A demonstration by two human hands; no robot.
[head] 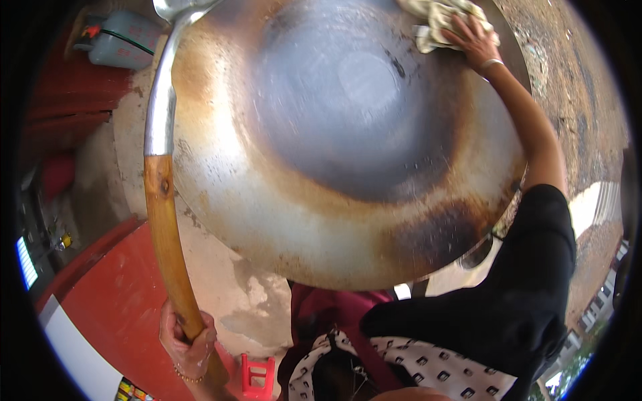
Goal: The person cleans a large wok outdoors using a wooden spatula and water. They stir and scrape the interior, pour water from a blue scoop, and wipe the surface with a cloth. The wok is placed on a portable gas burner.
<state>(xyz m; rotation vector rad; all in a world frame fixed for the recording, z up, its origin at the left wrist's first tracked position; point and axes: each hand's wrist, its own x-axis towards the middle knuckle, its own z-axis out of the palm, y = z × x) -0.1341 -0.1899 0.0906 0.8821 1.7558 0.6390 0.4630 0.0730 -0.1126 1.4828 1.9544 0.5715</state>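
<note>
A very large steel wok (321,220) with scorched brown and black patches spreads out before me. My right hand (474,42) presses a crumpled, stained cloth (436,22) against the wok's far right inner wall. At lower left, my left hand (188,331) grips the wooden handle (168,235) of a long metal-headed spatula or shovel (163,105). Its shaft runs up along the wok's left rim, and the metal head is partly cut off by the top edge of the view. Small dark residue (396,65) marks the wok near its flat bottom.
A grey gas cylinder (125,40) stands at upper left by a red surface (75,87). A red panel (120,285) lies left of my left arm, and a small red plastic stool (258,376) sits on the concrete floor (225,295). Bare earth (572,95) extends to the right.
</note>
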